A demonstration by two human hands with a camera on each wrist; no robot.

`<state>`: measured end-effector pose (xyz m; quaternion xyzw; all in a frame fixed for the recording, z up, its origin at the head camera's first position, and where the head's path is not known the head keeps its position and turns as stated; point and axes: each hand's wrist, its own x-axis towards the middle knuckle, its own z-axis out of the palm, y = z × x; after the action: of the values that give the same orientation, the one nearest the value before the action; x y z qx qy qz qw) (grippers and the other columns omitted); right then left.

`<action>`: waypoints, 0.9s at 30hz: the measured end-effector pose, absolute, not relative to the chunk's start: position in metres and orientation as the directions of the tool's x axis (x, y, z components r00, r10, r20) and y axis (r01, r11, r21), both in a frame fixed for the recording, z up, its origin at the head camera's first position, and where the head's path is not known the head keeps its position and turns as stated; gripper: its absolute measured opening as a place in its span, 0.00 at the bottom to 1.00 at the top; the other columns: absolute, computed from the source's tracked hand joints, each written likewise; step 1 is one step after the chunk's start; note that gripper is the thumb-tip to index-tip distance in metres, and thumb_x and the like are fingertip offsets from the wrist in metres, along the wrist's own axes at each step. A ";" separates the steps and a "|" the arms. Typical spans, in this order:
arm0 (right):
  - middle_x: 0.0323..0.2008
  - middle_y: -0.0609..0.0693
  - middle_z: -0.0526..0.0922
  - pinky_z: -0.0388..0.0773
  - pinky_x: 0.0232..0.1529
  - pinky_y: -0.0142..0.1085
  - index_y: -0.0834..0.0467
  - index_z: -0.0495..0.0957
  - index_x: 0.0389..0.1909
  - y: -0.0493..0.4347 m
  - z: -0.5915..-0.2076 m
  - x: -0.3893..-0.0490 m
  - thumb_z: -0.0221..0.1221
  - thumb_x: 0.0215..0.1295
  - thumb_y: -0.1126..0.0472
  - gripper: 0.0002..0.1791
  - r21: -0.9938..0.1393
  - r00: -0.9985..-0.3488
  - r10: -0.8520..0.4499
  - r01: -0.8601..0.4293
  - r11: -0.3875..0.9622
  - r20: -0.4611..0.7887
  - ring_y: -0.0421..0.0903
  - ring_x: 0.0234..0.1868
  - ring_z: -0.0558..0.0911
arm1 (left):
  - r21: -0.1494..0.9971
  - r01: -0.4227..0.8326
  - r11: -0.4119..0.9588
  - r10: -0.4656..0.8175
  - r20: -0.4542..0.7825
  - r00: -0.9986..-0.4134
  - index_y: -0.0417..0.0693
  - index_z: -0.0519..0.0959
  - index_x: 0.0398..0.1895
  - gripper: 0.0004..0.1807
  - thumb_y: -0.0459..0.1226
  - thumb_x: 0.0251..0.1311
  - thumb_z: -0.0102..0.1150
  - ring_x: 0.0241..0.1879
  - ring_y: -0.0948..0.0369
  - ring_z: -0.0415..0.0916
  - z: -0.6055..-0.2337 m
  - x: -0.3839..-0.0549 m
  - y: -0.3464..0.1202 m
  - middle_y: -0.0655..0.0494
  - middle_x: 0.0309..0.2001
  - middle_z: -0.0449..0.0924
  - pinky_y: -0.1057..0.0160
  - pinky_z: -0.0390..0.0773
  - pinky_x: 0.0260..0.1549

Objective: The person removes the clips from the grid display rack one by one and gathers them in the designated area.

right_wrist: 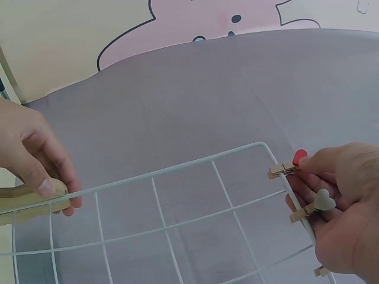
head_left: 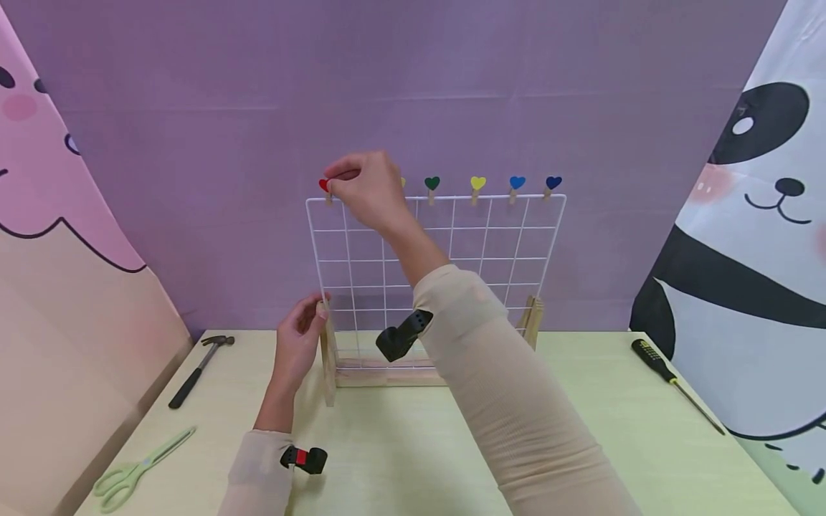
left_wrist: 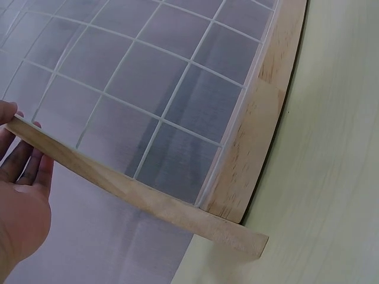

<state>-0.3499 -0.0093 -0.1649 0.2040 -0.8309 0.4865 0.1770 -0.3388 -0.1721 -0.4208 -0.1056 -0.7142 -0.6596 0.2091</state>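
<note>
Red-heart clip (right_wrist: 289,168), top left of wire grid (head_left: 454,196).
My right hand (head_left: 371,190) pinches it upright; my left hand (head_left: 298,342) grips the post (head_left: 329,362) below.

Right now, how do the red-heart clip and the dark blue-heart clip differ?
The right hand pinches the red-heart clip; no hand touches the dark blue-heart clip. In the head view, the red-heart clip sits at the left end of the white grid, the dark blue-heart clip at the right. Both are wooden clips with hearts.
</note>
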 end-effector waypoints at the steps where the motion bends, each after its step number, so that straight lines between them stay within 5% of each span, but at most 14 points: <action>1: 0.40 0.49 0.92 0.80 0.43 0.31 0.55 0.90 0.43 -0.009 -0.165 -0.350 0.65 0.68 0.61 0.07 -0.734 -0.852 -0.159 -0.512 0.446 0.498 0.42 0.43 0.88 | 0.898 0.428 0.108 -0.123 0.439 -0.890 0.41 0.76 0.66 0.20 0.32 0.74 0.56 0.56 0.70 0.77 -0.421 -0.339 -0.172 0.41 0.65 0.79 0.81 0.75 0.55; 27: 0.41 0.51 0.92 0.82 0.41 0.29 0.58 0.89 0.44 0.004 -0.161 -0.343 0.65 0.68 0.63 0.08 -0.765 -0.808 -0.123 -0.586 0.266 0.576 0.42 0.43 0.89 | 0.902 0.420 0.102 -0.120 0.430 -0.895 0.42 0.77 0.66 0.19 0.32 0.74 0.56 0.54 0.70 0.77 -0.418 -0.337 -0.174 0.41 0.64 0.79 0.80 0.76 0.53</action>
<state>-0.3430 0.0042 -0.1608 0.2308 -0.7684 0.5600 0.2066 -0.3374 -0.1736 -0.4182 -0.1050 -0.7137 -0.6617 0.2041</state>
